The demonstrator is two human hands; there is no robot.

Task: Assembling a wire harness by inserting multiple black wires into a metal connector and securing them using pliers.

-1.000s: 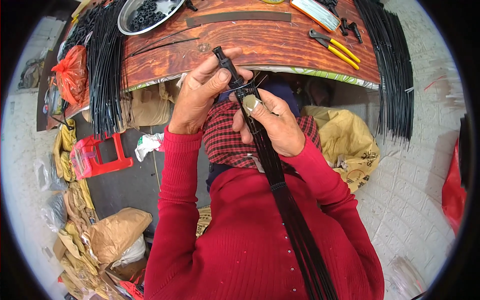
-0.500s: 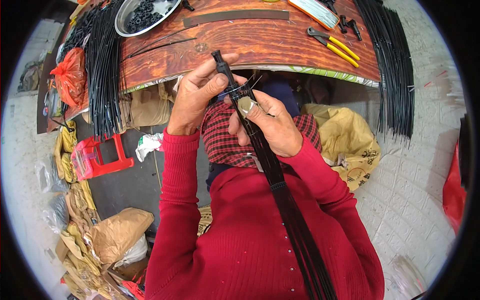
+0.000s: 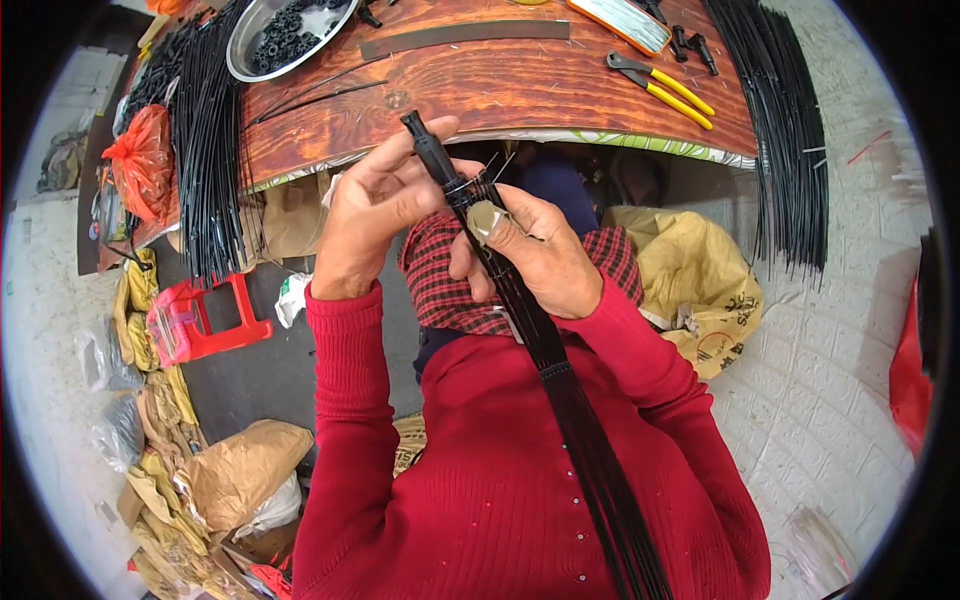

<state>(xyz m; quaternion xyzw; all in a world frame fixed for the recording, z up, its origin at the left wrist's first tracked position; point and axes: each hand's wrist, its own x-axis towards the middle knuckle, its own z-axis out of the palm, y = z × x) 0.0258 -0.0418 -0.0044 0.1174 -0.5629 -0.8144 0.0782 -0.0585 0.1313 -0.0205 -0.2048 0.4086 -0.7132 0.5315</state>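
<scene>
A folded black umbrella frame [image 3: 585, 440] slants from near the table edge down across my lap and red sweater, its thin ribs bundled together. At its upper end is a black plastic tube-shaped piece [image 3: 432, 155], with fine wire ends [image 3: 497, 168] sticking out beside its collar. My right hand [image 3: 545, 250] grips the ribs just below that collar; a tan cover is on the thumb. My left hand [image 3: 375, 205] is beside the plastic piece, fingers stretched behind it and thumb apart from it. Whether those fingers touch it is hidden.
On the wooden table [image 3: 440, 85] lie yellow-handled pincers [image 3: 660, 90], a metal strip [image 3: 465, 38] and a metal bowl [image 3: 290, 40] of black rings. Black rib bundles hang over the edge at left [image 3: 205, 170] and right [image 3: 790, 170]. A red plastic stool [image 3: 215, 320] stands on the floor.
My left thumb has come off the plastic piece and the left hand has shifted slightly left and down. The frame's upper end has tipped a little left; my right hand keeps its grip.
</scene>
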